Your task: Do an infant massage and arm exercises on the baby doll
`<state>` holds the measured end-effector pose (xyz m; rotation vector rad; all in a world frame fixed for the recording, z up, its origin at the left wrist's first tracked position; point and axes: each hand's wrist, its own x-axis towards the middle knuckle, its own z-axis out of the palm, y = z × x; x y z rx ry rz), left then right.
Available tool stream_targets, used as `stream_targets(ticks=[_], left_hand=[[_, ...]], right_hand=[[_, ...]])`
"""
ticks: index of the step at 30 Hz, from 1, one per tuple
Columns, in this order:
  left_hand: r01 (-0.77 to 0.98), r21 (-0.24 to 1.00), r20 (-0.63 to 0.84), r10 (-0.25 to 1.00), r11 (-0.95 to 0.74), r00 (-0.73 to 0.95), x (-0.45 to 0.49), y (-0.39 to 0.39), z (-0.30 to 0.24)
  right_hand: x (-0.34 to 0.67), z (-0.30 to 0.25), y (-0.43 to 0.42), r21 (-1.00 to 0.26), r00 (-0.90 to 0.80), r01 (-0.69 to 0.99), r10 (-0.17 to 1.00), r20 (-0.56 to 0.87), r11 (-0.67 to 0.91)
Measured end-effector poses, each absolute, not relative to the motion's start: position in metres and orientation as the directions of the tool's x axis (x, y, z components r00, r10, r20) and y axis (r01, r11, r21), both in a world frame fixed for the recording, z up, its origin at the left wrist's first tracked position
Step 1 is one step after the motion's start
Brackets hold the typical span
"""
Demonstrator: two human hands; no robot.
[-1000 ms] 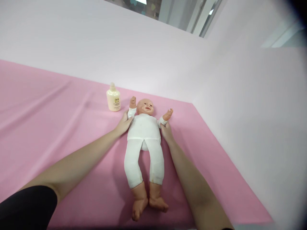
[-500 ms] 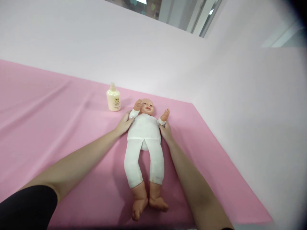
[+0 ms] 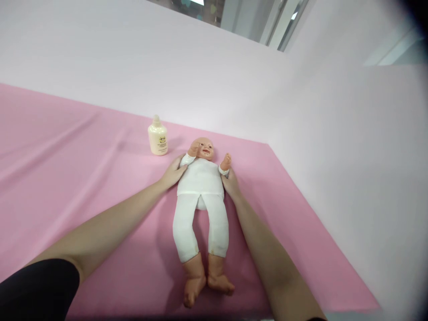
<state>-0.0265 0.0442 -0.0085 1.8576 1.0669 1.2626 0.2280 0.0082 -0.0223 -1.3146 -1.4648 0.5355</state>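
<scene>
A baby doll (image 3: 200, 178) in white cloth lies on its back, head away from me and bare feet toward me. My left hand (image 3: 173, 173) is closed around the doll's arm on the left side, thumb toward the chest. On the other side my right hand (image 3: 230, 183) grips the other arm from below; some of its fingers are hidden behind the sleeve. Both doll forearms are bent up, and the left one partly covers the head's edge. A cream lotion bottle (image 3: 158, 138) stands upright beyond my left hand.
The doll and bottle rest on a pink sheet (image 3: 110, 178) with a few creases at the left. White walls (image 3: 214, 84) rise behind and to the right. High at the back is a window opening (image 3: 244, 18). The table's edge runs along the right.
Both doll forearms have tilted inward: the left one moved right over the edge of the head, and the right one moved left and slightly down. My hands have barely shifted.
</scene>
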Motion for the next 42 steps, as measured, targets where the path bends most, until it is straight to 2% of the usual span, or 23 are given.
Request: stream_targets(ticks=[42], left_hand=[[0.308, 0.818, 0.432, 0.873, -0.485, 0.227, -0.0275, 0.0452, -0.0091]], right_hand=[[0.2273, -0.0206, 0.0061, -0.844, 0.145, 0.446, 0.906, 0.397, 0.298]])
